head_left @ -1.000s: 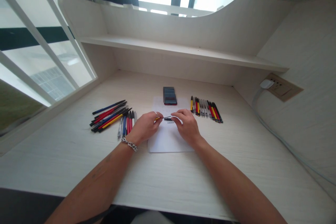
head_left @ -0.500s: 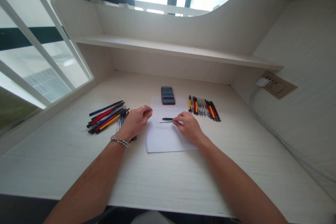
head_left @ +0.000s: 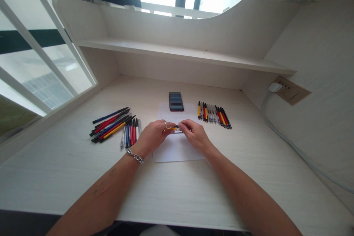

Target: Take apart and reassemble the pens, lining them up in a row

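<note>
My left hand [head_left: 155, 136] and my right hand [head_left: 195, 135] meet over a white sheet of paper [head_left: 177, 151] on the desk. Both pinch a small yellow pen [head_left: 173, 128] held level between their fingertips. The left fingers grip its yellow barrel, the right fingers close on its dark end. A heap of red, blue, black and yellow pens [head_left: 113, 124] lies left of my left hand. A tidy row of pens [head_left: 214, 114] lies to the right, beyond my right hand.
A dark phone [head_left: 176, 101] rests at the far edge of the paper. A shelf [head_left: 179, 53] runs along the back of the desk. A wall socket with a white plug and cable [head_left: 282, 88] is at the right. Window bars stand at the left.
The hands were apart half a second ago, the left holding the yellow barrel and the right a thin dark piece on the paper. Now they have come together on the pen.
</note>
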### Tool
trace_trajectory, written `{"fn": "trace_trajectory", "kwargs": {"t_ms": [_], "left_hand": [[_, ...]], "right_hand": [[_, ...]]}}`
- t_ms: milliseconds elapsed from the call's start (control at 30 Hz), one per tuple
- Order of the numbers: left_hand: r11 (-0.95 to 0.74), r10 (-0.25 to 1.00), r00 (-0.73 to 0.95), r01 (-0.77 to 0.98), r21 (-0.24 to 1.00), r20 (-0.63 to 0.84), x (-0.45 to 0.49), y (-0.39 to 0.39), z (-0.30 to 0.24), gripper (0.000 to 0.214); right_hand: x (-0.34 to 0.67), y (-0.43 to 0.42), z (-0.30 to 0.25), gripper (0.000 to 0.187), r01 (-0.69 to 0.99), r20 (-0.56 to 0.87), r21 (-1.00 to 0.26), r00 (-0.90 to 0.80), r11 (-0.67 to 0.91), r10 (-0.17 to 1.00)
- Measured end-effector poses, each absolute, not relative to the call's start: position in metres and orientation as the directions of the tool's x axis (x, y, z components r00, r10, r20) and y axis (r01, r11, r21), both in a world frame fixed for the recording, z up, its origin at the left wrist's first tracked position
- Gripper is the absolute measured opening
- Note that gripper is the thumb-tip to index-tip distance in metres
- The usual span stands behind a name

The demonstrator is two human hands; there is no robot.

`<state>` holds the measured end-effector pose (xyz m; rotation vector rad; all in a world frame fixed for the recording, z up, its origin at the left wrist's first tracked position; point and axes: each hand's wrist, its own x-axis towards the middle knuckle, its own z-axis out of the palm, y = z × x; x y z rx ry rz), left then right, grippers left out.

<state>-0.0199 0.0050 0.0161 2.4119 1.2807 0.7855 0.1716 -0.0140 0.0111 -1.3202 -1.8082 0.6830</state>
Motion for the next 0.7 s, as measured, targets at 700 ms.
{"fn": "trace_trajectory", "kwargs": {"t_ms": [700], "left_hand": [[-0.51, 0.859, 0.345, 0.532, 0.676, 0.377, -0.026, 0.004, 0.024, 0.025]], "right_hand": [[0.175, -0.007, 0.002, 0.024, 0.289, 0.079, -0.945, -0.254, 0.154, 0.964]]}}
